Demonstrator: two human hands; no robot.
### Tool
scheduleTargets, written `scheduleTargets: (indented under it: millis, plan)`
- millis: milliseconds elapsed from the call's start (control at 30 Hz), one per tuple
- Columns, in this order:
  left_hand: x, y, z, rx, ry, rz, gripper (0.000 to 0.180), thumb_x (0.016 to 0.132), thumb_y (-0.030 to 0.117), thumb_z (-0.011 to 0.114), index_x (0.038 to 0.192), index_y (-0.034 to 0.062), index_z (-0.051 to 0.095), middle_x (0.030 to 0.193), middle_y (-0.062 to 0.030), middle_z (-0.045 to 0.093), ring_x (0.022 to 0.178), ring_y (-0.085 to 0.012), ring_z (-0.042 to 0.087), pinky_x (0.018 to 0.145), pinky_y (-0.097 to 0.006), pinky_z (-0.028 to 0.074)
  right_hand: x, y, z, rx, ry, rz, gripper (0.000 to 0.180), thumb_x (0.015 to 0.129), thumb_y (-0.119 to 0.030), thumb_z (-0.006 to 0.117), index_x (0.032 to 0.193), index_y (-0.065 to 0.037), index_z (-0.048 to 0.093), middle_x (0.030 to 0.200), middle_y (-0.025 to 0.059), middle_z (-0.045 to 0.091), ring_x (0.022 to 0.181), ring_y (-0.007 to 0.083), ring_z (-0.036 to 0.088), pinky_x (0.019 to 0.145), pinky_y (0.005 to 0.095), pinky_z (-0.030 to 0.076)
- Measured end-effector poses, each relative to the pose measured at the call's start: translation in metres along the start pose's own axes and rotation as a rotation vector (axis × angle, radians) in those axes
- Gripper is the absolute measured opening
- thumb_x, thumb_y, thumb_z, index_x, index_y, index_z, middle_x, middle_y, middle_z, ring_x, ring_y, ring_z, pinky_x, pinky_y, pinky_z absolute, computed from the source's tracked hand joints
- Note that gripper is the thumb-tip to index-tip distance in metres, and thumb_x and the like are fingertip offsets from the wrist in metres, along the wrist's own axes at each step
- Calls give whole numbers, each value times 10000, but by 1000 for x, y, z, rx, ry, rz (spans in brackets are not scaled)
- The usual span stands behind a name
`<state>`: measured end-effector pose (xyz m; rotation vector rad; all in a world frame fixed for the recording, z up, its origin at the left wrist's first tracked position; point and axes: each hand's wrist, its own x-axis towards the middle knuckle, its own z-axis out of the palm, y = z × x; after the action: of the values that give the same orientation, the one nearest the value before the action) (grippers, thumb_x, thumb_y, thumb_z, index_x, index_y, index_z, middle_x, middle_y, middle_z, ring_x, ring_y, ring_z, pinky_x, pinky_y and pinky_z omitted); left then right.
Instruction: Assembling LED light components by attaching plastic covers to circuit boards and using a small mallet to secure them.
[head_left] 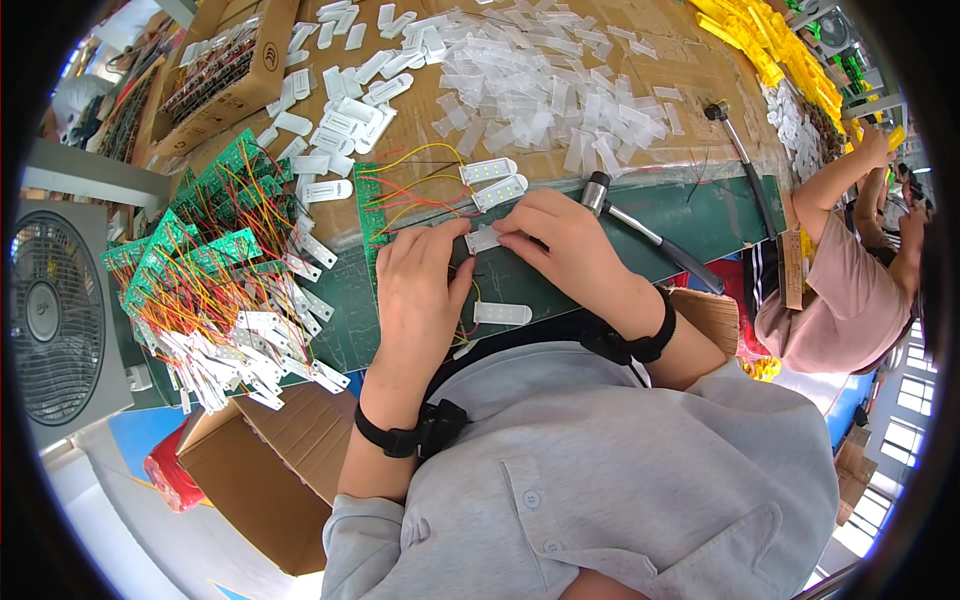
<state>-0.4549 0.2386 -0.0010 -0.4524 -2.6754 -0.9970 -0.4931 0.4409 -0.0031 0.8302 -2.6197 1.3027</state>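
Both my hands meet over the green work surface. Between them is a small white LED board. My left hand is closed at its left end, thumb and fingers against a dark piece whose kind I cannot make out. At the other end, my right hand pinches the board with thumb and fingertips. Just beyond lie two white LED modules, wired in red, yellow and black to a green circuit-board strip. Another white module lies nearer my body, below the hands.
Wired green circuit boards are heaped at left beside a fan. White housings and clear plastic covers cover the cardboard beyond. Two hammers lie at right. Another person sits farther right.
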Motion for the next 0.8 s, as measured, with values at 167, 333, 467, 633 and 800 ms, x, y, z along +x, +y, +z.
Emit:
scheduleTargets:
  millis: [167, 333, 467, 633, 800]
  plan:
    - [-1, -1, -2, 14, 0, -24, 398, 785, 34, 775, 1165, 77, 664, 1069, -61, 710, 1022, -267, 627, 901, -402, 447, 6, 0, -8, -71, -102, -56, 176, 783, -51, 777, 920, -22, 671, 943, 97, 591, 939, 302, 609, 817, 402, 513]
    - [-1, 1, -1, 7, 8, -21, 412, 773, 34, 784, 1165, 90, 667, 1042, -54, 690, 1013, -261, 614, 890, -401, 448, 9, -1, -14, -117, -157, -117, 196, 794, -52, 784, 971, -24, 704, 1001, 85, 615, 963, 282, 606, 821, 381, 509]
    - [-1, 2, -2, 2, 0, -35, 419, 768, 22, 784, 1165, 81, 665, 1045, -56, 692, 1021, -262, 612, 900, -403, 450, 10, -1, -12, -163, -123, -171, 222, 783, -35, 774, 991, -34, 696, 1012, 77, 620, 987, 290, 595, 862, 392, 496]
    - [0, 2, 0, -20, 30, -18, 425, 751, -6, 778, 1152, 54, 651, 1058, -67, 692, 1027, -285, 605, 924, -421, 464, 14, -4, -3, -185, -108, -198, 197, 753, -43, 778, 925, -54, 682, 974, 61, 613, 982, 281, 586, 873, 397, 497]
    - [1, 2, -1, -43, 20, -13, 353, 747, -19, 768, 1071, 46, 644, 1065, -76, 690, 1031, -302, 599, 925, -427, 471, 14, -4, -2, -206, -133, -171, 211, 745, -54, 785, 931, -68, 687, 965, 55, 617, 989, 278, 584, 879, 398, 494]
